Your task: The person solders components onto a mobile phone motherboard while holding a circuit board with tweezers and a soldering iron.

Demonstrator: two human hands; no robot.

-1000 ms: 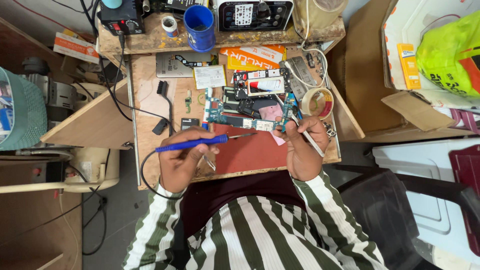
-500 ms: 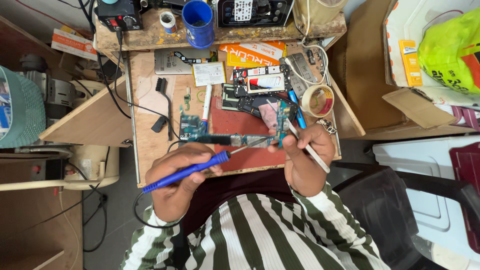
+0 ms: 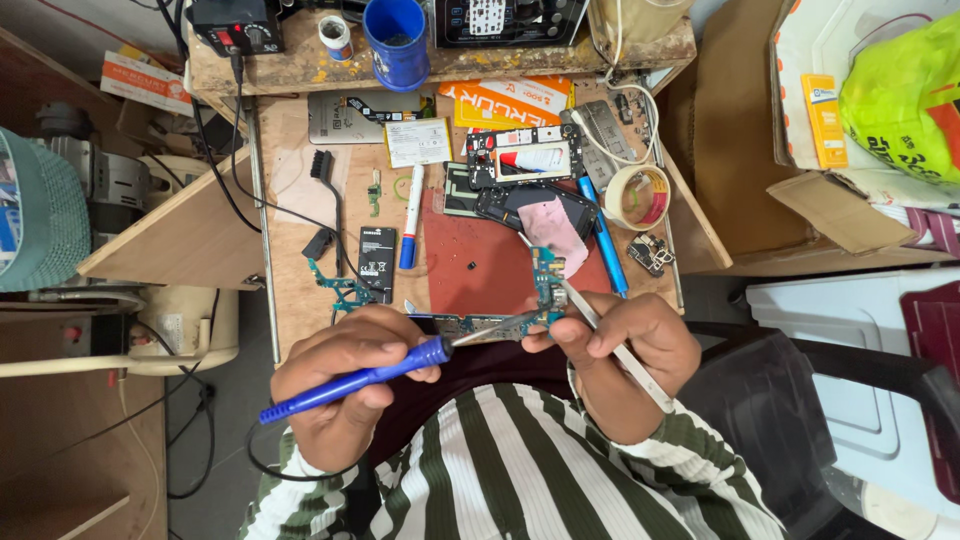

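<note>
the left hand [image 3: 340,385] grips a blue-handled soldering iron [image 3: 350,380], tip on a small green circuit board [image 3: 548,290] pinched with metal tweezers [image 3: 610,340] in the right hand [image 3: 625,355] above the red mat [image 3: 480,265]. the board looks light, stiff, fragile; hold its edges. since half a second ago, the iron has swung flatter.

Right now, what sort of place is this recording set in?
Most likely a small phone-repair bench. The left hand holds a blue soldering iron to a circuit board held in the right hand, with an opened phone and a phone battery on the desk.
</note>
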